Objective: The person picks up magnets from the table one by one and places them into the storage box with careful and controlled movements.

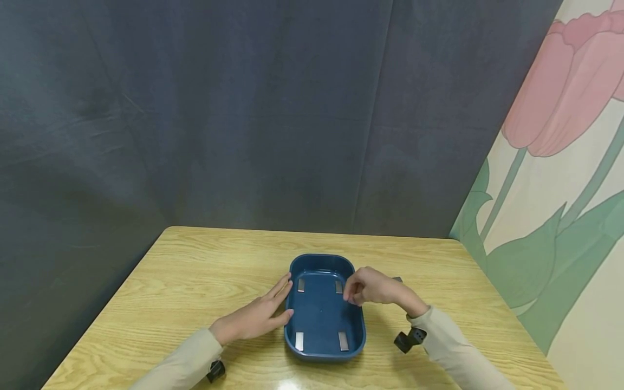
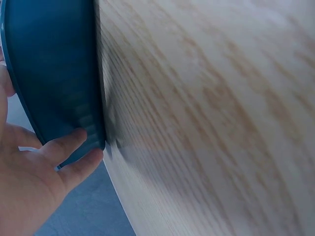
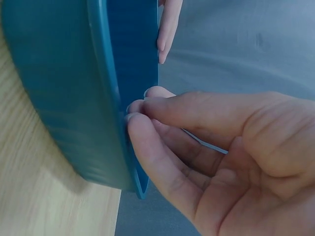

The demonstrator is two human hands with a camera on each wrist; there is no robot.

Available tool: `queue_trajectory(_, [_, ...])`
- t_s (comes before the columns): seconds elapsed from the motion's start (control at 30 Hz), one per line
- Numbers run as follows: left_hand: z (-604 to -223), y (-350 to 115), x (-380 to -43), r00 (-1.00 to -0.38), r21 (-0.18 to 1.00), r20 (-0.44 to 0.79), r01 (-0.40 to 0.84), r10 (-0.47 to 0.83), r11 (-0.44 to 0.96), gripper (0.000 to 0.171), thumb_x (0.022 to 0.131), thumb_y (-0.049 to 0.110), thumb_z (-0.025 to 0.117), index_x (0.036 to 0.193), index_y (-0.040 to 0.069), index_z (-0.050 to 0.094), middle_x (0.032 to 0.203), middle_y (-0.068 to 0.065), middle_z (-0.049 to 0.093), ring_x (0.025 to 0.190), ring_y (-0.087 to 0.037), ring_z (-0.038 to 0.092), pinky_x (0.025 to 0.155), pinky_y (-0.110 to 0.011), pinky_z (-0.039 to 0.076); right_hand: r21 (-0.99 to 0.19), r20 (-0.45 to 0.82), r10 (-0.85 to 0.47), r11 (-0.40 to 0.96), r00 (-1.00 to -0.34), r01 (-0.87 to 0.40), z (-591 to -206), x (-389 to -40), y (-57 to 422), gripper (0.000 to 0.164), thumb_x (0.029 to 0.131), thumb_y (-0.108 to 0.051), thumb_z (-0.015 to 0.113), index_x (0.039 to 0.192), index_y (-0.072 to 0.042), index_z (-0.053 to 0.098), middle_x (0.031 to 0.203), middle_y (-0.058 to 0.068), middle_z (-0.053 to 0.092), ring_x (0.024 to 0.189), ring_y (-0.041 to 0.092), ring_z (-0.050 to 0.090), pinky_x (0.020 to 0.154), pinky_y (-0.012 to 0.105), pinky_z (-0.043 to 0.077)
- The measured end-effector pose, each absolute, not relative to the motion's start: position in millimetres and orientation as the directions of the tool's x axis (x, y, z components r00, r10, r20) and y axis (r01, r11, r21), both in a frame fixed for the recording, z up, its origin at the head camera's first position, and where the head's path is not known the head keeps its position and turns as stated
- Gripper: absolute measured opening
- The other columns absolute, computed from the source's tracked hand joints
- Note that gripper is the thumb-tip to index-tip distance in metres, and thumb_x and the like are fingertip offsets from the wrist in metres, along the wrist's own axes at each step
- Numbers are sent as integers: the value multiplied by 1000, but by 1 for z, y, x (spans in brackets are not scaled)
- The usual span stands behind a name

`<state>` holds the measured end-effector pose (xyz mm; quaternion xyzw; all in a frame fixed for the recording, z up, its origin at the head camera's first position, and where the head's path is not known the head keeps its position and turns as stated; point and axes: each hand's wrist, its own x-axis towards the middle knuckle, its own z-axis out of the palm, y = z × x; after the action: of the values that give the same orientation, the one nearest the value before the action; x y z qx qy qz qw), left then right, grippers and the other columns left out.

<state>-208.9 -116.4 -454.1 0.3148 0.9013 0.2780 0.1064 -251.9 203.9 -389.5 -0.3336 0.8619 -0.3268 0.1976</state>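
A deep blue plastic tray (image 1: 320, 311) with rounded corners sits on the wooden table. Several small silver strips lie on its floor, one near each corner, such as the strip at the front right (image 1: 343, 341). My left hand (image 1: 258, 317) rests against the tray's left side, its fingers extended along the outer wall (image 2: 54, 73) and the thumb at the rim. My right hand (image 1: 372, 287) reaches over the right rim (image 3: 106, 64), near the back right strip (image 1: 339, 287). Its fingers are curled with the thumb close to the fingertips; nothing shows between them.
The light wooden table (image 1: 209, 271) extends around the tray. A dark flat thing (image 1: 397, 279) shows partly behind my right wrist. A dark grey curtain (image 1: 263, 119) hangs behind the table, and a tulip-painted wall (image 1: 551, 216) stands on the right.
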Motion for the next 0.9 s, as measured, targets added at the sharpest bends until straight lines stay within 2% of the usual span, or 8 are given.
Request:
queue_trajectory(0.27, [-455,-116,-209,-780,565,-13,511,626,648,72,106,44,40,159,5,11,166,-1,-9,140,-30,35,111,-54,31,-690,-115,-702,566,-703,-451,-387,-253,207,21,81,20,62,87,3,72,75,1,65,65,12,58,61,32,55])
queue_trajectory(0.43, [-453,-115,-209,-782,561,-9,513,624,650,72,106,44,41,159,4,12,166,-2,-9,139,-29,36,111,-50,32,-682,-109,-691,575,-714,-452,-385,-255,210,22,79,20,61,88,2,72,77,1,66,66,12,59,60,29,54])
queue_trajectory(0.9, [-453,-115,-209,-784,566,-8,508,621,649,71,106,43,41,158,3,14,166,-4,-5,142,-33,29,111,-51,31,-688,-76,-645,586,-760,-428,-390,-260,226,27,78,22,59,86,0,72,78,4,68,66,13,59,59,27,51])
